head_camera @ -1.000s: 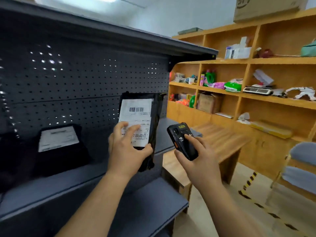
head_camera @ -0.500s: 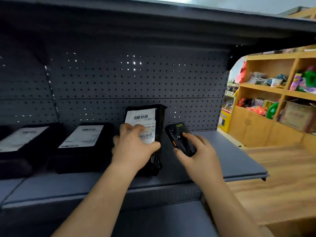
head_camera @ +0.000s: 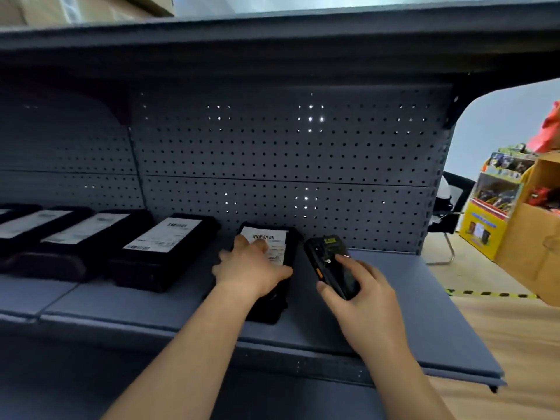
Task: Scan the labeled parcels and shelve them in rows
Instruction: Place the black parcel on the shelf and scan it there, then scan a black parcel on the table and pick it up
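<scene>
Left hand stretched forward, apparently gripping the parcel on the shelf; right hand clasps the scanner.

Black plastic parcels, white labels with black barcodes. Grey-blue metal shelf; grey back panel, regular dot-hole grid. Black handheld scanner, orange side button. Yellow-and-black striped floor tape.

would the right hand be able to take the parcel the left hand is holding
Probably not as things stand: the right hand grips the scanner, so its fingers are taken. The way itself looks free, as the parcel in the left hand lies just beside it.
</scene>
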Available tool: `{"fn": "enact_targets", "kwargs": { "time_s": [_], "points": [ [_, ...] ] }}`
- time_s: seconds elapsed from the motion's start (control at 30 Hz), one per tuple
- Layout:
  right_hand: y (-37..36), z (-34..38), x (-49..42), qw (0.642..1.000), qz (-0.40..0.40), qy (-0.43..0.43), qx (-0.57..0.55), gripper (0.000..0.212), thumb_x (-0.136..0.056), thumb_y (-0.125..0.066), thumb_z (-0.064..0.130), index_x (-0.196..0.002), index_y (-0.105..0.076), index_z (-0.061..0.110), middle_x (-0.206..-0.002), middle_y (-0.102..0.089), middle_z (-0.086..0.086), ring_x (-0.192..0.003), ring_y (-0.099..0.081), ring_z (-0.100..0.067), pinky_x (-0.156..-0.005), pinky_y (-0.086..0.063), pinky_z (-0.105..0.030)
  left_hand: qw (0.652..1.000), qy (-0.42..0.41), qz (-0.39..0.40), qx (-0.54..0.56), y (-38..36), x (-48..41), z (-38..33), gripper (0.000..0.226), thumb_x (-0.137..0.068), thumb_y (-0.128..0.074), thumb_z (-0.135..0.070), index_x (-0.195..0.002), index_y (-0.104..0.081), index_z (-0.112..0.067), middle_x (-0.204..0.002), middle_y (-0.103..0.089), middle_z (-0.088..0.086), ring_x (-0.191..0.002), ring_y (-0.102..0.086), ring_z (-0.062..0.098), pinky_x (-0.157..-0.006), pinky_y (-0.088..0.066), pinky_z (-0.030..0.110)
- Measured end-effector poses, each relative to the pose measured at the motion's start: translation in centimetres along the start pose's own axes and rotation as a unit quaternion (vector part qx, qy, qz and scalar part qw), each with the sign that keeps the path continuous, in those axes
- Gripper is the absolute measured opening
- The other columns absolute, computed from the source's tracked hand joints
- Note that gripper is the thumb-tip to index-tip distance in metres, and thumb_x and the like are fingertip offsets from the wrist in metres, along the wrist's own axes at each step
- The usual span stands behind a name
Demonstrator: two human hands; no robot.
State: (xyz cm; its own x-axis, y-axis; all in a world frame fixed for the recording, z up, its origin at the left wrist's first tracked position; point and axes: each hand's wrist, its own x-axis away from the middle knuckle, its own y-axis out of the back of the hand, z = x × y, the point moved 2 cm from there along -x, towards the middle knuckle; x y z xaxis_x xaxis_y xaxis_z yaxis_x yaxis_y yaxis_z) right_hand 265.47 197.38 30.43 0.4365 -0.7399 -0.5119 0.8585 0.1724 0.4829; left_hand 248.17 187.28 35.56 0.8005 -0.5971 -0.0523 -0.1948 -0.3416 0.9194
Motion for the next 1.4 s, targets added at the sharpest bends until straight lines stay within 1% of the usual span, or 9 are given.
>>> {"fn": "enact_targets", "kwargs": {
  "time_s": [0.47, 0.57, 0.7, 0.8, 0.9, 0.97, 1.1, 1.23, 1.4],
  "points": [
    [0.5, -0.8, -1.0, 1.000, 0.004, -0.009, 0.017, 0.053, -0.075, -0.073, 0.050, -0.125, -0.059, 0.043, -0.121, -0.054, 0.020, -0.108, -0.055, -0.008, -0.087, -0.052, -0.035, 1.000, -0.015, -0.016, 0.001, -1.5, -3.8, -1.2, 0.082, -0.077, -0.059, -0.067, -0.146, -0.038, -0.030, -0.145, -0.030, 0.002, -0.131, -0.033, 0.035, -0.105, -0.036, 0.051],
    [0.7, 0.0, -0.6, 1.000, -0.005, -0.005, 0.006, 0.051, -0.076, -0.075, 0.047, -0.125, -0.060, 0.042, -0.118, -0.054, 0.020, -0.106, -0.055, -0.008, -0.086, -0.050, -0.031, 0.990, -0.064, -0.075, 0.096, -0.7, -2.5, -0.1, 0.075, -0.080, -0.057, -0.066, -0.145, -0.040, -0.032, -0.148, -0.032, -0.004, -0.133, -0.032, 0.028, -0.108, -0.034, 0.047],
    [-0.1, 2.9, 0.9, 1.000, -0.014, 0.007, 0.002, 0.051, -0.077, -0.074, 0.048, -0.126, -0.059, 0.043, -0.118, -0.054, 0.020, -0.104, -0.054, -0.006, -0.083, -0.048, -0.026, 0.951, -0.220, -0.180, 0.123, 1.2, 0.8, 3.9, 0.070, -0.082, -0.047, -0.065, -0.144, -0.040, -0.032, -0.138, -0.047, -0.006, -0.127, -0.040, 0.018, -0.104, -0.041, 0.046],
    [-1.6, 6.1, 2.3, 1.000, -0.010, 0.019, 0.011, 0.053, -0.076, -0.072, 0.052, -0.127, -0.057, 0.045, -0.121, -0.053, 0.020, -0.106, -0.054, -0.005, -0.085, -0.050, -0.028, 0.925, -0.293, -0.214, 0.115, 2.7, 2.9, 8.3, 0.065, -0.087, -0.048, -0.061, -0.144, -0.043, -0.030, -0.138, -0.047, -0.009, -0.131, -0.040, 0.014, -0.107, -0.040, 0.044],
    [-4.3, 9.8, 4.6, 0.999, -0.005, 0.033, 0.005, 0.055, -0.076, -0.070, 0.054, -0.128, -0.057, 0.044, -0.129, -0.051, 0.019, -0.117, -0.052, -0.008, -0.093, -0.051, -0.036, 0.914, -0.307, -0.242, 0.105, 4.6, 5.0, 13.6, 0.062, -0.090, -0.048, -0.058, -0.142, -0.047, -0.025, -0.141, -0.044, -0.011, -0.133, -0.040, 0.010, -0.108, -0.040, 0.043],
    [-6.9, 12.9, 6.9, 0.999, 0.007, 0.036, -0.005, 0.056, -0.078, -0.072, 0.051, -0.131, -0.057, 0.042, -0.136, -0.048, 0.017, -0.125, -0.048, -0.009, -0.099, -0.047, -0.036, 0.913, -0.309, -0.249, 0.093, 5.8, 6.4, 18.0, 0.061, -0.090, -0.047, -0.059, -0.140, -0.049, -0.023, -0.141, -0.044, -0.011, -0.134, -0.040, 0.010, -0.108, -0.040, 0.041],
    [-13.6, 19.7, 12.6, 0.998, 0.031, 0.058, -0.023, 0.056, -0.081, -0.072, 0.050, -0.133, -0.056, 0.041, -0.141, -0.045, 0.015, -0.129, -0.044, -0.007, -0.104, -0.044, -0.034, 0.917, -0.296, -0.254, 0.080, 8.7, 9.2, 28.8, 0.063, -0.090, -0.046, -0.060, -0.141, -0.049, -0.023, -0.141, -0.044, -0.011, -0.135, -0.038, 0.010, -0.110, -0.035, 0.036],
    [-21.6, 27.6, 17.3, 0.992, 0.075, 0.076, -0.062, 0.054, -0.082, -0.072, 0.049, -0.133, -0.056, 0.040, -0.139, -0.046, 0.016, -0.128, -0.043, -0.004, -0.098, -0.038, -0.023, 0.915, -0.284, -0.273, 0.091, 12.4, 12.1, 40.4, 0.057, -0.092, -0.051, -0.054, -0.137, -0.053, -0.020, -0.137, -0.049, -0.007, -0.131, -0.045, 0.014, -0.102, -0.045, 0.047],
    [-33.8, 38.5, 21.5, 0.976, 0.147, 0.106, -0.117, 0.054, -0.081, -0.072, 0.050, -0.132, -0.057, 0.040, -0.137, -0.049, 0.015, -0.126, -0.045, -0.004, -0.102, -0.039, -0.026, 0.921, -0.207, -0.323, 0.071, 17.8, 13.8, 56.0, 0.057, -0.092, -0.053, -0.051, -0.135, -0.055, -0.014, -0.135, -0.052, -0.003, -0.129, -0.046, 0.017, -0.105, -0.042, 0.046]
  ]
}}
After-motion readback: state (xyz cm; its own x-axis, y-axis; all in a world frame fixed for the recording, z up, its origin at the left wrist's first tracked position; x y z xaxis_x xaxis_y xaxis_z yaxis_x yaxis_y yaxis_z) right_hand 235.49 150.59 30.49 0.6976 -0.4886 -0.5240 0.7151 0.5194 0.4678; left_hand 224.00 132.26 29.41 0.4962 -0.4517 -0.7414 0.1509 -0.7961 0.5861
